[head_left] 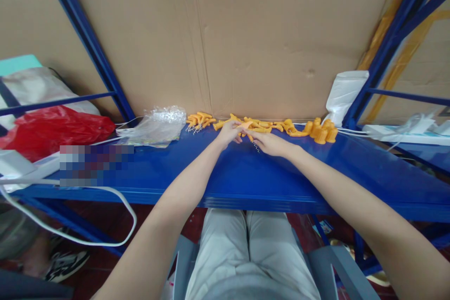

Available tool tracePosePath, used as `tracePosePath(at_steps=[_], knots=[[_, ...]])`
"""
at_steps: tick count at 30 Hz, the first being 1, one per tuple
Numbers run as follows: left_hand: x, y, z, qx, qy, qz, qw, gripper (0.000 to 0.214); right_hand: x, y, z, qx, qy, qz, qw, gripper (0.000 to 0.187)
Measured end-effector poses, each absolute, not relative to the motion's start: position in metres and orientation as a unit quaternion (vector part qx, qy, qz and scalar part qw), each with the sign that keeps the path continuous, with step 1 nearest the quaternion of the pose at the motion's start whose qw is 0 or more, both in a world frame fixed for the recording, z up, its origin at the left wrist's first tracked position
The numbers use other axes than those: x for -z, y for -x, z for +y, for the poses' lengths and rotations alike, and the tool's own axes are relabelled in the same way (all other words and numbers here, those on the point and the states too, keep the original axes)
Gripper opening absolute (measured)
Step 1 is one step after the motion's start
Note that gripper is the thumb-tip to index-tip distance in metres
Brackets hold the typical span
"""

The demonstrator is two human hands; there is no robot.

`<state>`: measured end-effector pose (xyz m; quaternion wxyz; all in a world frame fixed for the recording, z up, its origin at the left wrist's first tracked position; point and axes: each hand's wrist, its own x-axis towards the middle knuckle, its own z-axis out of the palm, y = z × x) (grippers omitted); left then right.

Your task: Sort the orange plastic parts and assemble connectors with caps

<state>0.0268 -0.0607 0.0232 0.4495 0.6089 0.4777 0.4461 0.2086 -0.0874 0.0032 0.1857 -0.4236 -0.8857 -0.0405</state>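
Both my hands meet at the back of a blue metal shelf [225, 168]. My left hand [229, 132] and my right hand [267, 143] pinch a small orange plastic piece [246, 125] between them, fingers closed on it. A short metal chain [256, 146] dangles under my right fingers. Behind the hands lies a row of several loose orange plastic pieces [262, 126]. Left of them sits a small group of orange pieces with chains [198, 121]. To the right stand several orange cylinders [321, 131].
A clear plastic bag [156, 125] lies left of the pieces. A red bag [52, 129], white cables [70, 239] and a white bag [343, 93] flank the shelf. Cardboard [246, 42] backs it. Blue uprights [87, 42] frame the bay. My knees are below.
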Motion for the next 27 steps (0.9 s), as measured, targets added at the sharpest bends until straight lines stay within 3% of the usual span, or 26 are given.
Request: tracePosePath(at_steps=[10, 18, 27], knots=[[-0.027, -0.030, -0.066, -0.454, -0.585, 0.467, 0.482, 0.015, -0.004, -0.203, -0.093, 0.097, 0.396, -0.899, 0.160, 0.049], [-0.022, -0.030, -0.066, -0.385, -0.646, 0.464, 0.468, 0.007, -0.010, -0.209, -0.092, 0.173, 0.479, -0.844, 0.169, 0.047], [-0.017, -0.040, -0.076, -0.288, -0.766, 0.386, 0.427, 0.018, -0.015, -0.213, -0.094, 0.183, 0.570, -0.787, 0.146, 0.051]])
